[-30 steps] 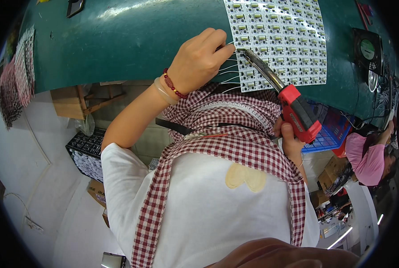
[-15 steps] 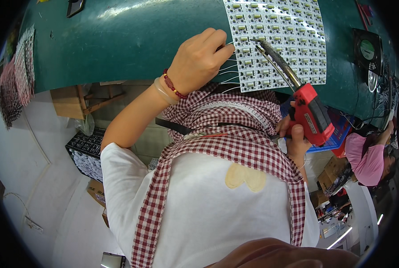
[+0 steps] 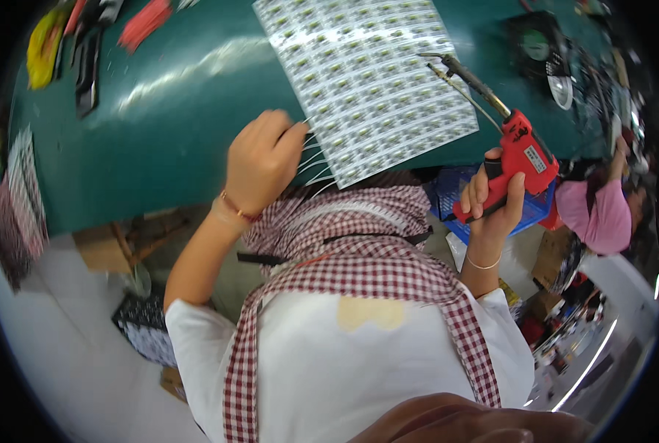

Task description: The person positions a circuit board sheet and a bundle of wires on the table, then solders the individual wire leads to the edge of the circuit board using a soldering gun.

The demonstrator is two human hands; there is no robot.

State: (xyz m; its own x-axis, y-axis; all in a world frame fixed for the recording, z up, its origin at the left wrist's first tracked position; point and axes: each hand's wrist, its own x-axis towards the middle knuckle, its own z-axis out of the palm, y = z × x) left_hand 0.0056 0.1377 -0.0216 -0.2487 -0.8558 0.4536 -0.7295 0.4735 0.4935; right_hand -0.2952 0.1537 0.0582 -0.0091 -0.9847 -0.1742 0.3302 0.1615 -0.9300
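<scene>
Between the pinched fingers of the left hand (image 3: 261,159) fan several thin silvery wires (image 3: 316,159), their ends touching the lower edge of a pale, glossy rectangular panel of small repeated circuit boards (image 3: 366,74) lying flat on the smooth green table mat (image 3: 160,125). To the right, the right hand (image 3: 492,203) is clenched around the handle of a red plastic pistol-shaped soldering gun (image 3: 518,159), whose dark metal tip rests over the panel's right edge. Behind that hand sits a blue plastic basket (image 3: 447,203).
</scene>
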